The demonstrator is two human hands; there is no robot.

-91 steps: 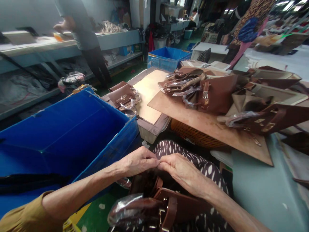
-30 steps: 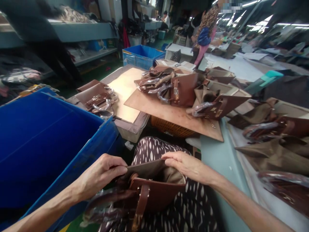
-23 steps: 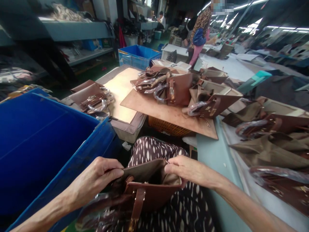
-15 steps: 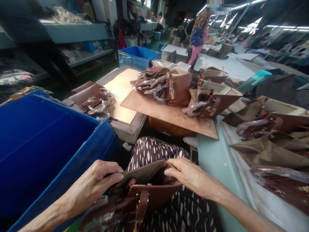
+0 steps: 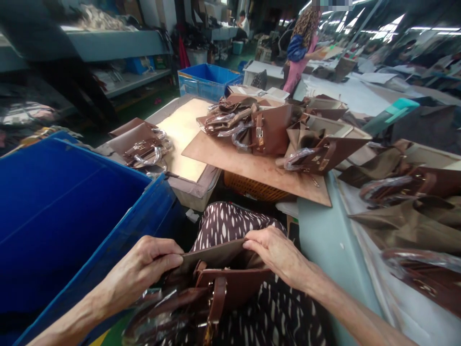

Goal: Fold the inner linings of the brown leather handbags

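Observation:
A brown handbag (image 5: 237,288) rests on the patterned cloth over my lap, its mouth gaping and its lining visible. My left hand (image 5: 154,264) pinches the left end of the far rim between thumb and fingers. At the rim's right end, my right hand (image 5: 272,247) has the edge pinched in the same way. The bag's handles (image 5: 162,312), wrapped in clear plastic, hang toward me at the lower left. A strap with metal fittings lies over its near side. The bag's bottom is hidden.
A large blue bin (image 5: 65,192) stands at the left. Ahead, several brown bags (image 5: 273,129) sit on a brown board (image 5: 252,168); more lie on the right-hand table (image 5: 324,240). Behind them stands a person (image 5: 300,53) in pink and blue.
My right hand has shifted slightly up and left along the rim, and the far rim looks straighter. The surroundings have moved slightly rightward in view.

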